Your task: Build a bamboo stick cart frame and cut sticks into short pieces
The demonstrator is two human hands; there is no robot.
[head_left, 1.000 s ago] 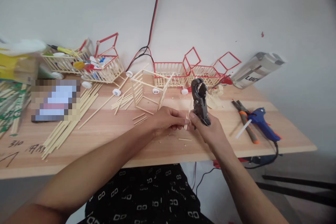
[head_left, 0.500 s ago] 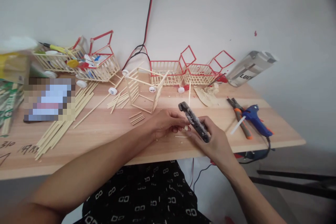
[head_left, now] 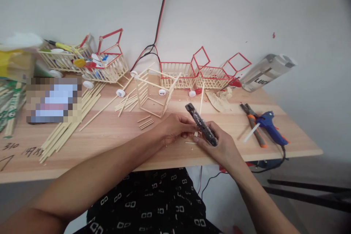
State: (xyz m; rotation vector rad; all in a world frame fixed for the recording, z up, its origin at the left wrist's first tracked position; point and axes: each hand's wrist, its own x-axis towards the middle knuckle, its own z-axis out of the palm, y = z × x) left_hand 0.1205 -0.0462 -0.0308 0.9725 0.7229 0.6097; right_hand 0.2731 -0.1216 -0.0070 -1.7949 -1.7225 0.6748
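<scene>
My left hand (head_left: pixel 177 129) is closed, its thumb and fingers pinching a thin wooden stick (head_left: pixel 202 98) that points up and away from me. In my right hand (head_left: pixel 226 146) is a dark, scuffed utility knife (head_left: pixel 203 124), slanting up to the left across the stick. The knife and fingers hide the stick's lower part, and no blade shows clearly. Under the hands a short cut piece of stick (head_left: pixel 189 143) lies on the wooden table. Several short sticks (head_left: pixel 146 123) lie left of my left hand. Just beyond stands a part-built stick frame (head_left: pixel 153 111).
Small stick carts with red trim (head_left: pixel 177 76) stand along the wall. Long sticks (head_left: pixel 71 124) and a blurred phone (head_left: pixel 56 98) lie left. On the right are pliers (head_left: pixel 256 131), a blue glue gun (head_left: pixel 271 128) and a clear container (head_left: pixel 265 73). The table's front edge is near my forearms.
The whole view has shifted slightly, moving the table items a little to the right. Both hands keep their grips near the same place, with the knife tip slightly further left against the stick.
</scene>
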